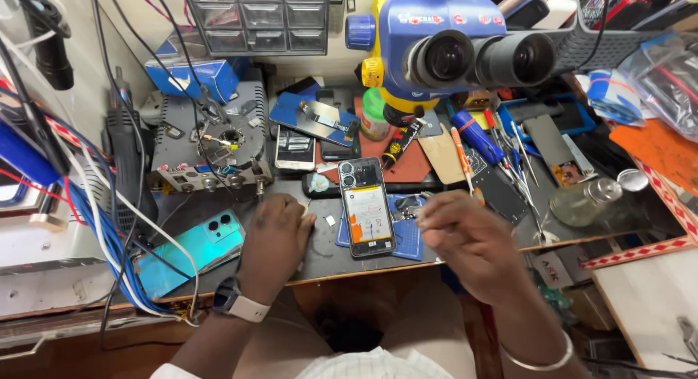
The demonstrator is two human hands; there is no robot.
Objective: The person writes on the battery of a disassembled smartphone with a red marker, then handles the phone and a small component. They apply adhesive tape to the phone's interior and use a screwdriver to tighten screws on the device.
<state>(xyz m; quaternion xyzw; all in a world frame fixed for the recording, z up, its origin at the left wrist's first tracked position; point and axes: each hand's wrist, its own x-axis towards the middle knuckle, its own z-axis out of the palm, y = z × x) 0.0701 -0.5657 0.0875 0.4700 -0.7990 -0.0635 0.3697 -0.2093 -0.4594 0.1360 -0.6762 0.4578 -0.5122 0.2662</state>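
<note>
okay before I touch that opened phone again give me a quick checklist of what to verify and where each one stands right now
1. Opened phone flat on the blue mat: ok.
2. Left hand beside the phone, not on it: ok.
3. Right hand closed as if pinching something; what it holds: cannot tell.
4. Microscope over the phone: not ok, it sits further back.
5. Teal phone away from the work: ok, though wires cross it.
6. Screwdrivers near the right hand: ok.
</note>
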